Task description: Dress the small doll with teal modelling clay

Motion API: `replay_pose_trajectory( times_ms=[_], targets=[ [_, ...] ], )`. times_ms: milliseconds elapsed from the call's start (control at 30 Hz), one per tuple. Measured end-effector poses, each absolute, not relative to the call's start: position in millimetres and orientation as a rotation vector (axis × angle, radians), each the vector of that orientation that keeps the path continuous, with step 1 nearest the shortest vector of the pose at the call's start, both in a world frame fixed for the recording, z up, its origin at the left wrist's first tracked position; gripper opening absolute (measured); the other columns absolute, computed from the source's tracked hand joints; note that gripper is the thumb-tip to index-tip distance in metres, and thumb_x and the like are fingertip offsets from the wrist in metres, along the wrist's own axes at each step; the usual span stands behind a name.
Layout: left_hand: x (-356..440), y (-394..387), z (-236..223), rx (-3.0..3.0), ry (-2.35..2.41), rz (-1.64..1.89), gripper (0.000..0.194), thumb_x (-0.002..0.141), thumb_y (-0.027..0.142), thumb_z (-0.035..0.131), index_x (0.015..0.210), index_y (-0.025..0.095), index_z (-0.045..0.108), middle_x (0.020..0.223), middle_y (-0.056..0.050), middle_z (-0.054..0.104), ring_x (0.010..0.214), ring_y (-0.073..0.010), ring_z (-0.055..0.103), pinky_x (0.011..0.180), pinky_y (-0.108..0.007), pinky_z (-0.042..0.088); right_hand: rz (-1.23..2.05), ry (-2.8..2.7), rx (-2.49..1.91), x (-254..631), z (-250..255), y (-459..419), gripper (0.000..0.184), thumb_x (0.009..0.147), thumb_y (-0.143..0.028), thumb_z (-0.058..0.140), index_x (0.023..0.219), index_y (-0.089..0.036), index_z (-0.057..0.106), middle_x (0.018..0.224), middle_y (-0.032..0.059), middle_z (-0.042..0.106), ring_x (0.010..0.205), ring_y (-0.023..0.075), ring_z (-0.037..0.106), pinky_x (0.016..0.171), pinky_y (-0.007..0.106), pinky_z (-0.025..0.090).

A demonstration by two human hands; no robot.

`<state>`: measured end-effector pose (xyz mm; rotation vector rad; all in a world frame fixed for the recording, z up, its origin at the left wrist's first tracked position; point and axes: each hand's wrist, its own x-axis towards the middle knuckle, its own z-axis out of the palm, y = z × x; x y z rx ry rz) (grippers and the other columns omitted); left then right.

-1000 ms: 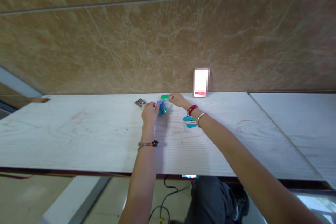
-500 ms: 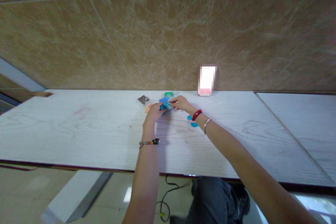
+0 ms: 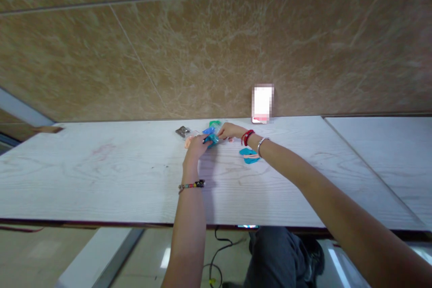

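My left hand (image 3: 196, 146) is closed on a small clear plastic packet (image 3: 212, 139) with teal, soft-looking contents. At the packet's right edge, my right hand (image 3: 229, 131) is closed in a pinch. Behind them lie a blue packet (image 3: 208, 130) and a green packet (image 3: 215, 123). A dark brown packet (image 3: 182, 131) is farther left, and a peach packet (image 3: 189, 141) is partly hidden by my left hand. Below my right wrist is a flat teal piece (image 3: 249, 150) with a pink strip across it. A tiny pink bit (image 3: 231, 140) sits under my right hand.
A pixelated white upright object (image 3: 262, 102) stands against the brown marbled wall (image 3: 209, 54). The white wood-grain table (image 3: 128, 180) has a seam on the right and a dark front edge. A black cable (image 3: 219, 249) lies on the floor below.
My right forearm has shifted, uncovering more of the teal piece with the pink strip. Both hands stay at the teal packet. The camera view has tilted slightly.
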<state>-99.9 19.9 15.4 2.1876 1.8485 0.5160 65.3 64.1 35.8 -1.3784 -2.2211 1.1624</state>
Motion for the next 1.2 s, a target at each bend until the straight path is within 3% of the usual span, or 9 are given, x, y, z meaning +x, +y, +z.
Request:
replay_pose_trajectory(
  times_ms=[133, 400, 733, 933, 1200],
  targets=[
    [-100, 21, 14, 2.188, 1.865, 0.517, 0.026, 0.078, 0.023, 0.056, 0.101, 0.019, 0.066, 0.098, -0.006, 0.069, 0.088, -0.0208, 0.062, 0.079, -0.028, 0.045, 1.176, -2.196, -1.512, 61, 41, 64, 0.007, 0.068, -0.014, 0.060, 0.072, -0.012, 0.066, 0.055, -0.0009, 0.058, 0.053, 0.0091, 0.053, 0.047, 0.019, 0.046],
    [-100, 22, 13, 2.190, 1.888, 0.495, 0.025, 0.080, 0.024, 0.056, 0.100, 0.016, 0.067, 0.100, -0.009, 0.068, 0.091, -0.0225, 0.062, 0.081, -0.030, 0.045, 0.978, -2.254, -1.604, 55, 50, 46, 0.022, 0.074, -0.029, 0.059, 0.078, -0.010, 0.068, 0.065, 0.0039, 0.063, 0.051, 0.0089, 0.051, 0.046, 0.019, 0.044],
    [-101, 27, 5, 2.155, 1.895, 0.505, 0.028, 0.083, 0.021, 0.047, 0.103, 0.017, 0.067, 0.098, -0.008, 0.069, 0.088, -0.0210, 0.063, 0.076, -0.026, 0.046, 0.598, -2.429, -1.649, 44, 41, 47, 0.021, 0.072, -0.026, 0.061, 0.078, -0.009, 0.071, 0.075, 0.0072, 0.068, 0.074, 0.0167, 0.060, 0.061, 0.020, 0.043],
    [-98, 28, 2, 2.114, 1.911, 0.526, 0.031, 0.083, 0.021, 0.045, 0.106, 0.015, 0.066, 0.101, -0.009, 0.068, 0.091, -0.0210, 0.062, 0.080, -0.027, 0.045, 0.537, -2.443, -1.639, 43, 35, 45, 0.023, 0.072, -0.027, 0.061, 0.082, -0.007, 0.071, 0.080, 0.0085, 0.069, 0.075, 0.0175, 0.061, 0.061, 0.021, 0.042],
    [-91, 28, -3, 2.077, 1.973, 0.574, 0.032, 0.083, 0.022, 0.045, 0.106, 0.015, 0.065, 0.104, -0.010, 0.066, 0.099, -0.0218, 0.058, 0.088, -0.030, 0.042, 0.462, -2.375, -1.659, 40, 16, 38, 0.029, 0.080, -0.029, 0.054, 0.092, -0.006, 0.068, 0.090, 0.0136, 0.065, 0.087, 0.0198, 0.059, 0.071, 0.023, 0.044]
  ],
)
